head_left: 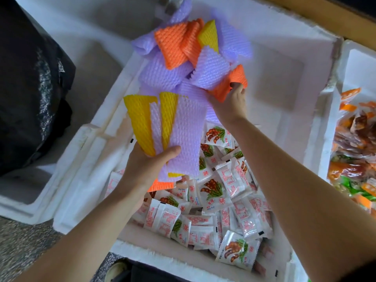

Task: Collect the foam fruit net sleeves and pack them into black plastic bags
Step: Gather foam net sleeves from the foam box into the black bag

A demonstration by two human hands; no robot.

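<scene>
Left hand [148, 165] is gripping a stack [183, 127]; right hand [230, 106] is pinching an orange sleeve [234, 78]. Collecting is proceeding; stacking it is likely coming next

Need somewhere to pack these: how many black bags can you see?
1: a black bag at the left edge, beside the white foam box. Others may be out of frame.

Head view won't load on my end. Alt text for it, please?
The left hand holds a flat stack of purple and yellow foam sleeves while the right hand grips an orange sleeve in a loose pile at the far edge of a white foam box. Snack sachets fill the box's near part; a black plastic bag sits left.
</scene>
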